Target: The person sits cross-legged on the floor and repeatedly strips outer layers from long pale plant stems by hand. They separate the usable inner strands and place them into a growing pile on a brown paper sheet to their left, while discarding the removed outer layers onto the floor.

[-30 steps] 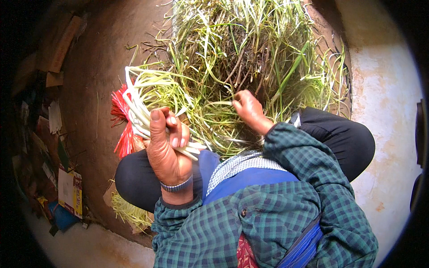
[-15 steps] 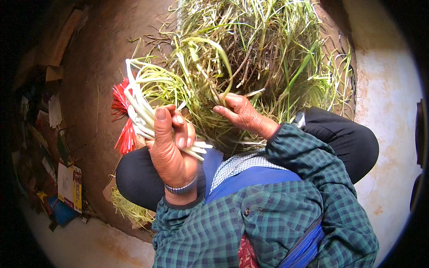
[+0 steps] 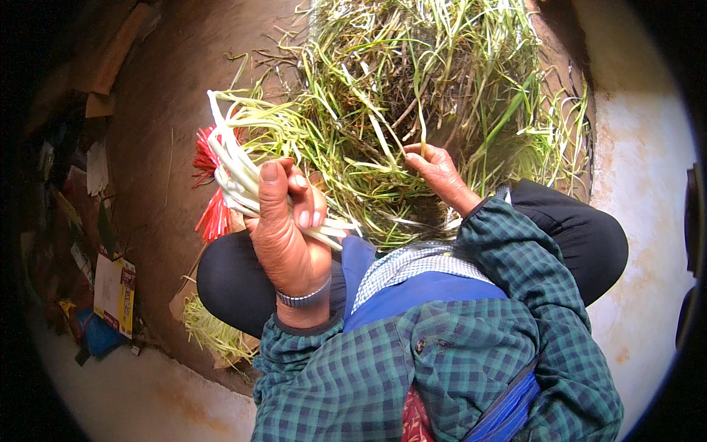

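A bunch of long, pale white stalks with yellow-green leaf ends (image 3: 237, 171) lies across my left hand (image 3: 293, 234), whose fingers are closed round it, thumb up. The cut-looking lower ends stick out past the palm toward my lap. My right hand (image 3: 445, 179) pinches a thin green stalk (image 3: 422, 121) between thumb and fingertips, at the near side of a big heap of tangled green and yellowing stalks (image 3: 471, 81). The stalk's upper part runs up into the heap; its lower end is hidden by the fingers.
Red plastic strands (image 3: 213, 219) hang behind the white bunch. Pale green trimmings (image 3: 213, 328) lie beside my left knee. A box with yellow and white sides (image 3: 114, 295) and a blue item (image 3: 99, 335) are among clutter at the left. A pale wall or ledge (image 3: 641, 221) runs along the right.
My right hand has moved to the right along the heap. The arching leaf seen at it before is gone from there, and a straighter stalk is in its fingers. My left hand keeps the bunch.
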Tool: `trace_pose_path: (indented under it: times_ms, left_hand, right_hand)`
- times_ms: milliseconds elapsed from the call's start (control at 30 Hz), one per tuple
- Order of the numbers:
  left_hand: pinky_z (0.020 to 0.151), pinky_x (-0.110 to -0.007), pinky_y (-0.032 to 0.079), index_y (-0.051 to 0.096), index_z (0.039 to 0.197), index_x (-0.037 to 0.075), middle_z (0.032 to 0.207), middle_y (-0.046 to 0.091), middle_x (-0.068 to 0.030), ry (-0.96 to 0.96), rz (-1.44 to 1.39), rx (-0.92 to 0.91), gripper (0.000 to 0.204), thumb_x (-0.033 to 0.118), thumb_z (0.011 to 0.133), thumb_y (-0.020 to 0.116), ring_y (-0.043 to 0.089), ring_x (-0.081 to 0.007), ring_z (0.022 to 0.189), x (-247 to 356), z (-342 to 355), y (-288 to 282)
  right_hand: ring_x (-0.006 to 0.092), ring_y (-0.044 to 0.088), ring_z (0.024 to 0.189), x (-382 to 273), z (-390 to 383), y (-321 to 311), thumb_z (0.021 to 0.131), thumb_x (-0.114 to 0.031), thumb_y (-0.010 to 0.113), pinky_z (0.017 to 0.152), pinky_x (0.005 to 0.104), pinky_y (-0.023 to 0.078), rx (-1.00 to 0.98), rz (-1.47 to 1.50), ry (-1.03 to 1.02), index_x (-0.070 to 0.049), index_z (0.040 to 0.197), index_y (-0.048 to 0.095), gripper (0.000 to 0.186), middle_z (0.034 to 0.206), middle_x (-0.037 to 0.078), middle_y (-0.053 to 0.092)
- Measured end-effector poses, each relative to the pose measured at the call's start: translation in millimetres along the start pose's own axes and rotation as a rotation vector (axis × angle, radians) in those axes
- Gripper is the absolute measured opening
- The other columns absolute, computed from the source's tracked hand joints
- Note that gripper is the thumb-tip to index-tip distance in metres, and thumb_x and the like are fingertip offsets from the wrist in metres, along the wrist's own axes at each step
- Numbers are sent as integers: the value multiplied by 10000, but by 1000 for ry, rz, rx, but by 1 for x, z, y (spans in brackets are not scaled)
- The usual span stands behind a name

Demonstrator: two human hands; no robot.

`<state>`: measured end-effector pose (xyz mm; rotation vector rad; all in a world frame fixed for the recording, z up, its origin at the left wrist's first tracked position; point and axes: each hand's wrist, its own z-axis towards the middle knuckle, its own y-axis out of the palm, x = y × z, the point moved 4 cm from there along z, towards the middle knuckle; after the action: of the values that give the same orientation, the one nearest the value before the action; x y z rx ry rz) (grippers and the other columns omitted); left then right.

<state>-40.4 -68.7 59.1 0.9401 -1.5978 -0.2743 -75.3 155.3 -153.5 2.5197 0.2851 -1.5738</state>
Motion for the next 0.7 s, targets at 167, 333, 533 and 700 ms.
trace_pose_path:
  times_ms: [167,333,533,700]
  left_hand:
    - [432,-197,321,576,1004,17,760,546,-15,-28,1,54,215,216,938,626,384,-48,489,0,-1,-2]
    - [448,-196,327,572,1018,17,759,553,-7,-34,-10,50,210,203,938,628,385,-43,490,0,0,-3]
    - [418,-189,328,561,1075,-8,792,552,-34,-96,-49,47,214,169,958,588,387,-41,490,-12,6,-8]
    - [425,-186,322,612,1048,24,811,619,-11,-212,-27,88,160,137,935,615,385,-29,493,-45,10,-28]
  right_hand:
    - [63,591,835,-29,-3,10,918,-157,628,772,229,482,27,-36,91,-19,1090,649,222,926,-8,664]
    - [106,613,854,-140,-27,10,917,-112,620,794,260,519,63,129,-438,-33,1083,647,186,956,25,639]
    - [121,615,778,-102,-22,1,923,-136,606,715,253,502,136,60,-27,-34,1049,631,164,879,39,648]
    - [140,614,805,-19,-44,16,884,-111,639,745,278,510,42,291,302,18,1032,628,197,903,55,650]
